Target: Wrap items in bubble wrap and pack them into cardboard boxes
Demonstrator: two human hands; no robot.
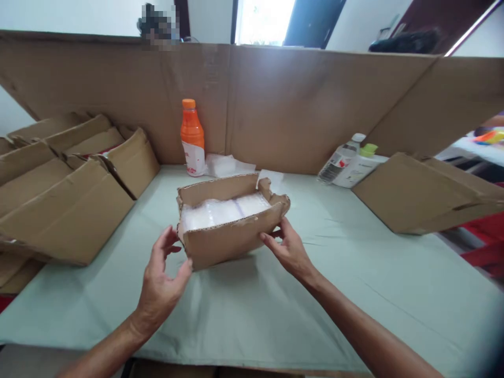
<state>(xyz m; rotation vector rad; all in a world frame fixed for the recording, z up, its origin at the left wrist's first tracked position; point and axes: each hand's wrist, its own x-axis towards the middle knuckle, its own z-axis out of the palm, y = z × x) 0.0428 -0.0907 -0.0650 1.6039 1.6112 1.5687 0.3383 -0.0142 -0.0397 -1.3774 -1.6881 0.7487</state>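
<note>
Head view: mid-tabletop, a torn cardboard box holds white packets. Left hand spread, thumb touching its corner; right hand open against its end. Far-edge orange bottle label is unreadable.

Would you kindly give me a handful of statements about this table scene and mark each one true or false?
1. The small open cardboard box on the table holds clear plastic packets. True.
2. The right hand touches the box at its right end. True.
3. The left hand grips the orange bottle. False: the bottle stands untouched at the back by the cardboard wall; the left hand is open at the box's left corner.
4. The orange bottle lies on its side. False: it stands upright.
5. Two white bottles lean at the back right. True.
6. The table cover is bright red. False: it is pale green.
</note>
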